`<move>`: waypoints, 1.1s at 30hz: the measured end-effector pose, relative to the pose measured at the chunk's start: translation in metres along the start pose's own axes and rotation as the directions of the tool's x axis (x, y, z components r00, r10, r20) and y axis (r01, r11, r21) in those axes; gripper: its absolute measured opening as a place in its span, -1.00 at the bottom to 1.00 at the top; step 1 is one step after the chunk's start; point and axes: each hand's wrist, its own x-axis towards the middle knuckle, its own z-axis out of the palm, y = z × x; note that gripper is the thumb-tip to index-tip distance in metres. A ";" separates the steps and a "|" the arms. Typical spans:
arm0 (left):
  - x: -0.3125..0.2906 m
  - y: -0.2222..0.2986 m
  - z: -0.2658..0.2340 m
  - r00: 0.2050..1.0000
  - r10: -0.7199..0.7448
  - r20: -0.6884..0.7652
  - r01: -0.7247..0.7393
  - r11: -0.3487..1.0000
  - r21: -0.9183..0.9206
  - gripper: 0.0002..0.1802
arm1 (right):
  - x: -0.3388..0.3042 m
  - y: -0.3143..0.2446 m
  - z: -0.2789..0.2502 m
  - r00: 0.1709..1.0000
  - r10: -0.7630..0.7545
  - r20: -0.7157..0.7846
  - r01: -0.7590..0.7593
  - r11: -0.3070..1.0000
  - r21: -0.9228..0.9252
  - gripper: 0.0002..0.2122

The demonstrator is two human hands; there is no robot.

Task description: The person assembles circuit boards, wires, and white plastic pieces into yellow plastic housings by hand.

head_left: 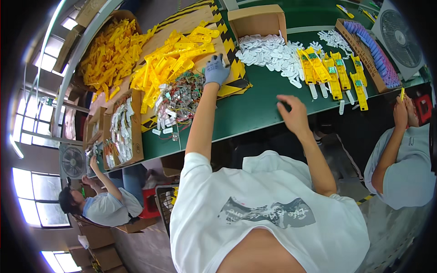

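My left hand [216, 71], in a grey glove with dark fingertips, reaches over the right edge of a heap of yellow plastic casings [170, 63]. Its fingers point away from me, slightly apart, and I see nothing held in them. Below that heap lies a tangle of small circuit parts with wires [180, 98]. My bare right hand [293, 113] hovers by the table's front edge, thumb and forefinger apart with nothing between them. To its right, several yellow casings with green boards [334, 75] lie in a row, some with white strips [313, 91] under their near ends.
Small white plastic pieces [273, 54] spill from a cardboard box [257, 20] across the green table [255, 107]. A larger box of yellow casings [111, 50] stands far left. A fan [400, 38] and a long carton [378, 68] stand right. People sit at both sides.
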 end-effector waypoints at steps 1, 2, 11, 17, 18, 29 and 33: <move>0.009 -0.008 0.012 0.991 0.040 0.125 -0.059 0.986 0.155 -0.57 | -0.004 -0.002 0.005 0.998 -0.035 0.058 0.035 0.999 0.005 -0.83; 0.017 -0.010 0.016 0.992 0.041 0.117 -0.060 0.984 0.168 -0.57 | -0.005 -0.004 0.006 0.998 -0.043 0.050 0.043 0.999 0.017 -0.83; 0.021 -0.013 -0.021 0.996 0.085 -0.019 -0.086 0.936 -0.341 -0.68 | 0.031 -0.003 0.019 0.957 0.037 0.286 -0.079 0.987 0.137 -0.83; 0.108 -0.103 -0.046 0.985 0.021 0.172 -0.087 0.918 0.388 -0.17 | 0.097 -0.014 0.071 0.902 -0.100 0.420 0.139 0.988 -0.062 -0.75; 0.111 -0.132 -0.044 0.937 -0.062 0.345 -0.050 0.950 0.308 -0.19 | 0.107 -0.021 0.088 0.895 -0.113 0.431 0.143 0.989 -0.037 -0.75; -0.012 -0.065 -0.134 0.757 -0.599 -0.262 -0.009 0.391 -0.921 -0.73 | 0.184 -0.032 0.199 0.679 -0.040 0.733 0.146 0.986 -0.081 -0.70; -0.114 -0.022 -0.143 0.701 -0.701 0.136 0.203 0.013 -0.979 -0.70 | 0.166 -0.032 0.216 0.708 -0.187 0.681 0.174 0.981 0.088 -0.68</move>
